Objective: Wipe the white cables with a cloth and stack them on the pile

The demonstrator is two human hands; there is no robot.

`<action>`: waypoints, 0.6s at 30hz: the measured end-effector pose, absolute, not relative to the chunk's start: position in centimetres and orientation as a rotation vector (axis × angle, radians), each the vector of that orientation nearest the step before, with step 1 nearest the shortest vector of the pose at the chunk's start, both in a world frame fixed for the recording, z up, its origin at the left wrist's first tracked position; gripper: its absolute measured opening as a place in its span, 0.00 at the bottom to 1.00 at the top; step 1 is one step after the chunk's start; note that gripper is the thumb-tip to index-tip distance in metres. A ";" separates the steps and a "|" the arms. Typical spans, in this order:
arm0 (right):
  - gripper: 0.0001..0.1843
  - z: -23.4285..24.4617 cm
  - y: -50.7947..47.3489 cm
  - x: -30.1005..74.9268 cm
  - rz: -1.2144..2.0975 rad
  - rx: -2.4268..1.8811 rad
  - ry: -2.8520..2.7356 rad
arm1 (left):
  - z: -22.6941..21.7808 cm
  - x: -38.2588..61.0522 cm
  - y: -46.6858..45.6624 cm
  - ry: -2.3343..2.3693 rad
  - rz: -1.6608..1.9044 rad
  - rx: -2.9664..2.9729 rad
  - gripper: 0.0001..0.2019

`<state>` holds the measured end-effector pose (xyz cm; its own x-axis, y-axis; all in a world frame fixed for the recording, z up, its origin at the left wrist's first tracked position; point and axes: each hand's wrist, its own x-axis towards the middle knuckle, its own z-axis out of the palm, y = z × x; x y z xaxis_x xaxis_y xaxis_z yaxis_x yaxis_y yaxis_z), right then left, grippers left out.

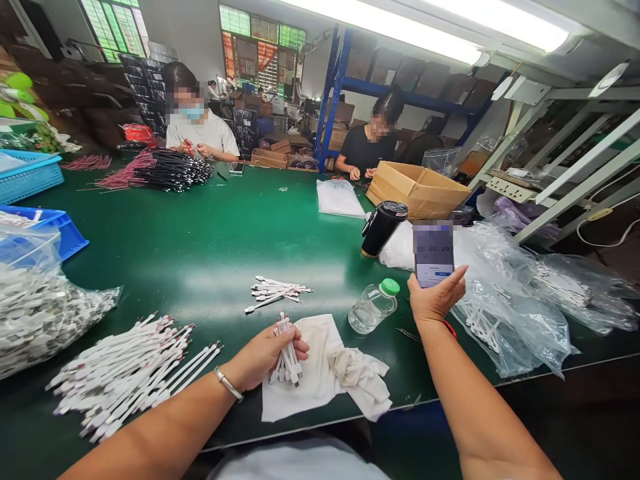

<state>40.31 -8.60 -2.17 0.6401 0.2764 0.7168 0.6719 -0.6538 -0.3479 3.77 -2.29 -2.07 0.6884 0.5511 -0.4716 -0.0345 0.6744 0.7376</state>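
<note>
My left hand [275, 352] is closed round a bundle of short white cables [287, 363], held above a white cloth [317, 393] at the table's front edge. My right hand [436, 297] touches the lower part of a smartphone [433, 257] that stands upright with its screen lit; the thumb and fingertips are at its sides. A small group of white cables [277, 292] lies beyond my left hand. To the left spreads a large pile of the same cables [125, 373]. A clear bottle with a green cap [373, 308] stands between my hands.
A black tumbler [384, 230] stands behind the bottle, near a cardboard box [417, 190]. Plastic bags of white parts [500, 313] cover the right side. A full bag [45, 313] and a blue bin [70, 233] sit left. Two people work across the green table [225, 227].
</note>
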 end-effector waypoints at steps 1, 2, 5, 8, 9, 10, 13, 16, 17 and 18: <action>0.52 -2.3 -8.6 40.2 -0.858 -2.232 -0.744 | -2.1 3.8 -2.3 0.747 0.368 0.768 0.13; 0.52 -2.4 -8.6 40.2 -0.869 -2.214 -0.751 | -2.1 3.8 -2.3 0.744 0.370 0.770 0.14; 0.53 -3.0 -8.4 40.6 -0.903 -2.157 -0.763 | -2.0 3.8 -2.3 0.743 0.371 0.778 0.14; 0.56 -3.8 -8.1 41.3 -0.946 -2.093 -0.759 | -2.0 3.8 -2.3 0.755 0.367 0.782 0.15; 0.56 -4.0 -8.1 41.5 -0.963 -2.071 -0.758 | -2.0 3.8 -2.3 0.759 0.366 0.781 0.14; 0.56 -4.2 -8.0 41.7 -0.978 -2.050 -0.760 | -2.0 3.8 -2.3 0.763 0.366 0.781 0.14; 0.55 -4.9 -7.9 41.8 -1.018 -1.993 -0.773 | -1.9 3.9 -2.3 0.767 0.365 0.781 0.14; 0.54 -5.4 -7.9 41.7 -1.044 -1.950 -0.788 | -1.8 3.9 -2.3 0.768 0.364 0.781 0.14; 0.54 -5.5 -7.9 41.7 -1.051 -1.939 -0.792 | -1.8 3.9 -2.3 0.769 0.363 0.779 0.14; 0.54 -5.7 -7.9 41.7 -1.056 -1.930 -0.797 | -1.8 3.8 -2.3 0.769 0.364 0.777 0.15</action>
